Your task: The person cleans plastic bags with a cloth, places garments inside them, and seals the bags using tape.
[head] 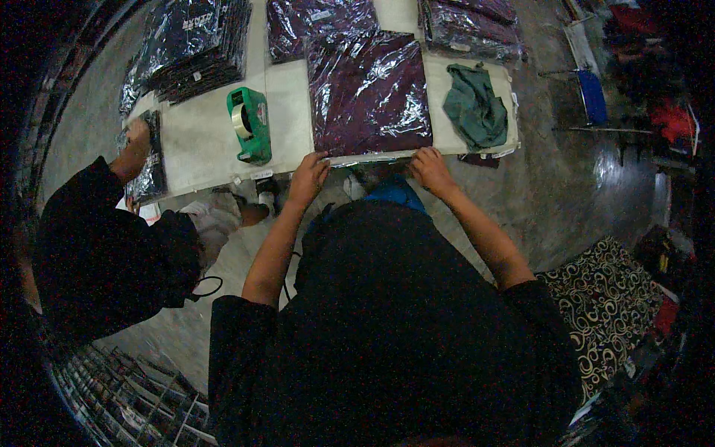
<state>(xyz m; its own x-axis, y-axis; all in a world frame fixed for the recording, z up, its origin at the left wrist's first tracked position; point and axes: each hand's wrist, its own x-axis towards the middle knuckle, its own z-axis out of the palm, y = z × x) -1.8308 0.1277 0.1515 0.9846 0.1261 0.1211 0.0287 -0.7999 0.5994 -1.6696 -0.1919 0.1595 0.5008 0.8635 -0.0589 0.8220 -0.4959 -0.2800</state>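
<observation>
A maroon folded garment in a clear plastic bag (368, 95) lies flat at the table's front edge. My left hand (310, 177) is at its near left corner, fingertips on the bag's edge. At the near right corner, my right hand (431, 169) has its fingers curled on the same edge. A strip of clear plastic runs between both hands along the table edge. Left of the bag stands a green tape dispenser (258, 128) with a roll of clear tape (242, 122). To the right lies a crumpled green cloth (476, 109).
Dark bagged garments (195, 50) are stacked at the back left, maroon bagged ones (324, 17) at the back middle and more (472, 28) at the back right. At left, a co-worker's hand (138, 133) rests on a dark bagged item (148, 167). Patterned fabric (609, 307) lies lower right.
</observation>
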